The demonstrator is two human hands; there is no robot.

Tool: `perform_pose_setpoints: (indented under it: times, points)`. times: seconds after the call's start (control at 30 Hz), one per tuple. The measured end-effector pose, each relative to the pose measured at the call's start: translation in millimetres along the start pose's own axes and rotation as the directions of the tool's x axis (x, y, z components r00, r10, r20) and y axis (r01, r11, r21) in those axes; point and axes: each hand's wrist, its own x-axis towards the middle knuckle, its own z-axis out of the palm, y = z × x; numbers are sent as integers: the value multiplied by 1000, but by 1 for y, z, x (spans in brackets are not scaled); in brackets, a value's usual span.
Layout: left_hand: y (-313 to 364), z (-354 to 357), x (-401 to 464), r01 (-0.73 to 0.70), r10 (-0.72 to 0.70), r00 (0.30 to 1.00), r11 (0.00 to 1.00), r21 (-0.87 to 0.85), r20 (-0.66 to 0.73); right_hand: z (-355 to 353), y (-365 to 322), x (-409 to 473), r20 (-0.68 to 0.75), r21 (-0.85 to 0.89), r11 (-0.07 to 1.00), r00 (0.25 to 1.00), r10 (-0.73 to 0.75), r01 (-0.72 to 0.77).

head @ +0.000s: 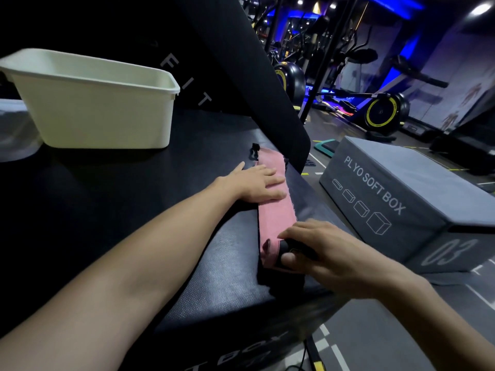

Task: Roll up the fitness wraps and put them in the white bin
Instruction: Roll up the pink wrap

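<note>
Pink wrap point(276, 207): lies stretched along the black bench point(107, 210), frame centre, its rolled near end at lower centre.
Right grip point(321, 253): fingers curl round the rolled end, thumb pressing it.
Left grip point(257, 184): flat, fingers straight, pressing the wrap's far half.
White bin point(101, 103): upper left, well apart from the wrap.

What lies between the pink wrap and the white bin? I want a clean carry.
Nothing visible: only bare black platform top lies between the pink wrap and the white bin. The left hand presses the wrap; the right hand grips its rolled end.
</note>
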Motion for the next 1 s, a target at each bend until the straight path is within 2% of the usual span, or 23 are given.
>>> perform_pose_setpoints:
  times: [0.23, 0.43, 0.57, 0.73, 0.87, 1.0]
  points:
    - [-1, 2, 2, 1, -1, 1000, 1000, 4, -6, -16, 14, 26, 269, 50, 997, 962, 44, -59]
    - [-1, 2, 3, 4, -4, 1000, 1000, -1, -12, -28, 26, 50, 380, 251, 965, 924, -33, -69]
    - [-2, 3, 5, 5, -5, 1000, 1000, -4, -11, -27, 33, 53, 305, 348, 930, 952, 11, -122]
    - [-1, 3, 5, 3, -3, 1000, 1000, 0, -18, -25, 28, 52, 267, 222, 966, 961, 74, -136]
    - [0, 3, 5, 11, -11, 1000, 1000, 3, -10, -19, 22, 55, 163, 99, 988, 981, 103, -120]
    - [-1, 2, 5, 8, -8, 1000, 1000, 8, -3, -12, 21, 54, 20, 107, 984, 990, 138, -139]
